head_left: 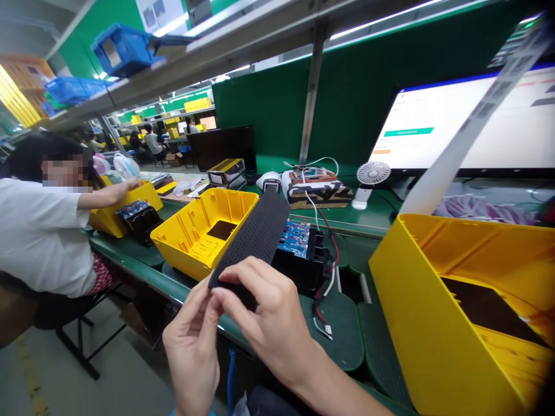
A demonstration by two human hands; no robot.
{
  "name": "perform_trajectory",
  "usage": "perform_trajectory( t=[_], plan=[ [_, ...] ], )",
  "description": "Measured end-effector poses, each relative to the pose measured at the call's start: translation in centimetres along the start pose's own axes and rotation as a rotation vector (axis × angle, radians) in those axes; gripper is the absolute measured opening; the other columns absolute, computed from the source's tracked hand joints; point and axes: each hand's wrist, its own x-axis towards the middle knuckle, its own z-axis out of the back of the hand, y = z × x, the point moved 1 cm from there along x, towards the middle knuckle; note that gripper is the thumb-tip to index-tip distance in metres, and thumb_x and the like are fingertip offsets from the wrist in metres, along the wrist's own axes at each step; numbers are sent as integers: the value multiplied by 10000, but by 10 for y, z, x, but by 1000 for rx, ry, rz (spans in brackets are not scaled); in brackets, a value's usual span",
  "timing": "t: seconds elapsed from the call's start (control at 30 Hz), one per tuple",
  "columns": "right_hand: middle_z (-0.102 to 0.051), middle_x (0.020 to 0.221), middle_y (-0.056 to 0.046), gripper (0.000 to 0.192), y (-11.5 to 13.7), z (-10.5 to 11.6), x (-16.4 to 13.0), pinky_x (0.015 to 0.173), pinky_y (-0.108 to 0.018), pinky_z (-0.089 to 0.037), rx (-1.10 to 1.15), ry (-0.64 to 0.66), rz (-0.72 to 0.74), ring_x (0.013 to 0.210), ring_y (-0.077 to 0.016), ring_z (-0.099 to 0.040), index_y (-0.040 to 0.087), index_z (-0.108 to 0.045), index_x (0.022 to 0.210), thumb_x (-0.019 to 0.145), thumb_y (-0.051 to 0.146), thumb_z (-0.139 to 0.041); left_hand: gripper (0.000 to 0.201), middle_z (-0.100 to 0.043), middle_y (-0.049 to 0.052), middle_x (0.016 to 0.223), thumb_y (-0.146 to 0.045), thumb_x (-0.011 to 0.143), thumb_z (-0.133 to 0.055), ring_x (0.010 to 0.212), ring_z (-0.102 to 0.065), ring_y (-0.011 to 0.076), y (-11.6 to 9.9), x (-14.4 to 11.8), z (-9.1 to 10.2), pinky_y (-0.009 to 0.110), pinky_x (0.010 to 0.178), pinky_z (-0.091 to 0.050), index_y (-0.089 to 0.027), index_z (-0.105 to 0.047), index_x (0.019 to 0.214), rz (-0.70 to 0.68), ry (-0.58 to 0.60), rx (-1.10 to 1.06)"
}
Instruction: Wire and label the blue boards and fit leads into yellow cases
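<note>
Both my hands hold a thin black perforated sheet [255,228], tilted up in front of me. My left hand [195,341] pinches its lower near corner. Close beside it, my right hand [273,312] grips the same end between thumb and fingers. Behind the sheet stands a yellow plastic housing [182,237], open at the top, with a dark pad [222,230] on its inside floor. Right of the sheet lies a black module with a blue circuit board [297,238], partly hidden by the sheet. Red and white wires [323,289] trail from it.
A larger-looking yellow housing [403,306] fills the right side. Behind are a small white fan [372,176], a lit monitor [459,127] and a hanging label strip [472,115]. At left, a co-worker in a white shirt [39,237] reaches into another yellow housing [150,196].
</note>
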Motion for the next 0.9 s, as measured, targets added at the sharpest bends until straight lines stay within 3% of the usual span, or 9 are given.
perform_trajectory(
  t=[0.17,0.27,0.53,0.9],
  plan=[
    [-609,796,-32,105,6,-3,2,649,-268,-393,-108,-56,64,743,-151,-541,161,-602,809,890,207,-553,299,-716,7,1055,-265,729,-769,928,-678,145,3,-5,1,156,830,-539,-266,-720,1023,-21,17,60],
    [-611,772,-36,162,4,-1,3,644,-261,-390,-62,-52,60,718,-139,-542,149,-613,780,904,168,-509,299,-721,18,1042,-261,718,-776,916,-684,152,-1,-5,-4,172,838,-542,-255,-724,1013,-19,33,55],
    [-626,701,-2,149,-11,5,14,605,-221,-420,449,36,-297,656,-118,-564,156,-634,698,842,172,-599,234,-745,20,923,-267,694,-792,826,-703,138,-7,-6,-13,145,777,-552,-235,-747,921,12,-47,-24],
    [-656,709,-18,108,-12,1,15,621,-229,-449,522,16,-336,667,-133,-592,151,-675,717,799,220,-666,235,-746,18,913,-242,688,-795,815,-706,136,-9,-4,-14,150,794,-550,-228,-745,917,-20,-37,11]
  ],
)
